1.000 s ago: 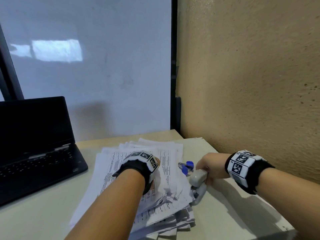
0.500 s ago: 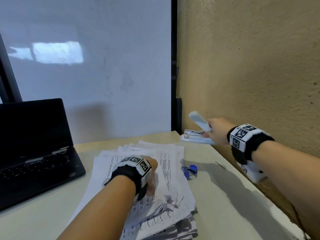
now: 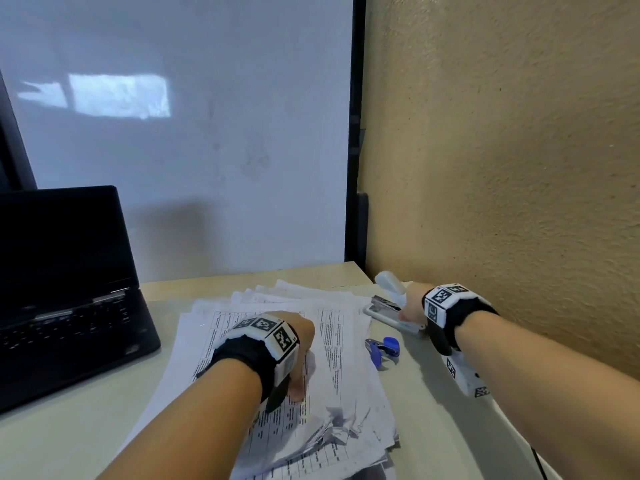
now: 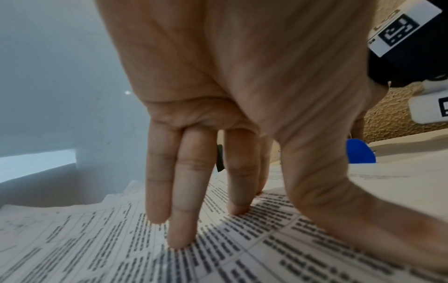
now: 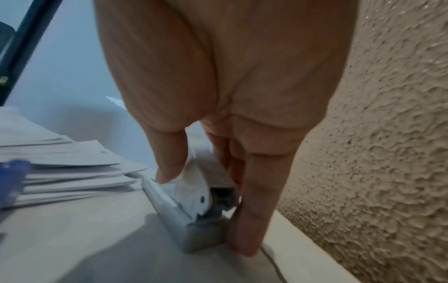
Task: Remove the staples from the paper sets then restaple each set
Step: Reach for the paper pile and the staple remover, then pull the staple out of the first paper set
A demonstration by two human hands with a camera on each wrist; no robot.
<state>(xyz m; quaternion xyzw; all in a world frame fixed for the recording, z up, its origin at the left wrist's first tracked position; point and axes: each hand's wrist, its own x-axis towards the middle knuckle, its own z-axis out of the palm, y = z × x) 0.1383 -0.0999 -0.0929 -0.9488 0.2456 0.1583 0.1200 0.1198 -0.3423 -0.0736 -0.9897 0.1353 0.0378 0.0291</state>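
Left hand (image 3: 298,344) rests on the paper stack (image 3: 346,368) at mid-tabletop (image 3: 76,427); straight fingers (image 4: 181,220) press the printed top sheet, grasping nothing. The stack's near corner is crumpled.

Right hand (image 3: 412,304) is at the white stapler (image 3: 388,308), which sits on the tabletop by the textured wall (image 3: 519,168), just beyond the stack's far right corner, top arm tilted up. Grip: thumb on one side of the hinge end, fingers (image 5: 252,220) on the other, pinching it.

Blue staple remover (image 3: 382,348) lies between stapler and stack. Black laptop (image 3: 62,289) stands open at left.
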